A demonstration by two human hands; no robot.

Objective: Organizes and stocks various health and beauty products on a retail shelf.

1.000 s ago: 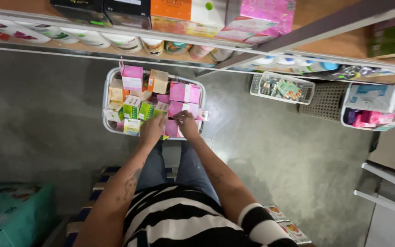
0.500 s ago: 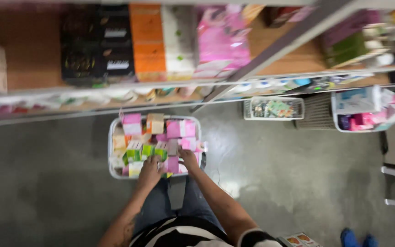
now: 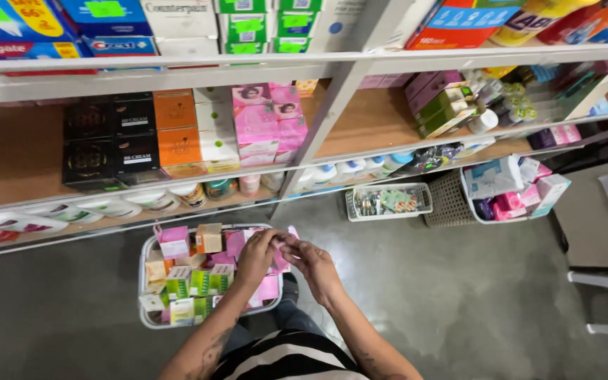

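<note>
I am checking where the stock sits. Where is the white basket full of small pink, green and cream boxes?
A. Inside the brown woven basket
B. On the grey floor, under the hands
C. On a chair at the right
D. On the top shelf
B: the white basket stands on the grey floor, below the left hand and right hand, in front of the shelves.

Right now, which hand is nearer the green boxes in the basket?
Left. The left hand hovers just right of the green boxes; the right hand sits farther right, beyond it.
</note>
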